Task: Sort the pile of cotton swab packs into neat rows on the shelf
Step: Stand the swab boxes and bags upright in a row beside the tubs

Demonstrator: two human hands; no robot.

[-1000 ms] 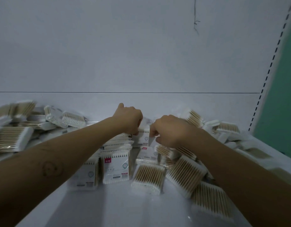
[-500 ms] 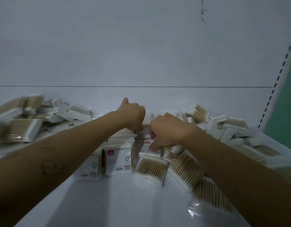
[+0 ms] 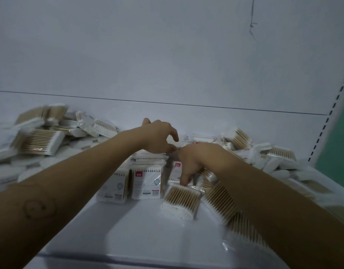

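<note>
Only a start is made: two short rows of packs (image 3: 147,183) stand upright, labels forward, mid-shelf (image 3: 140,241). Most is left to do. A left heap (image 3: 39,140) and a right heap (image 3: 272,154) lie unsorted, and a flat pack (image 3: 180,202) rests just beside the rows. The left hand (image 3: 157,136) hovers over the back of the rows, its fingers loosely curled and holding nothing. The right hand (image 3: 196,160) reaches down, fingers (image 3: 183,178) touching a pack — whether they pinch it, I cannot tell.
</note>
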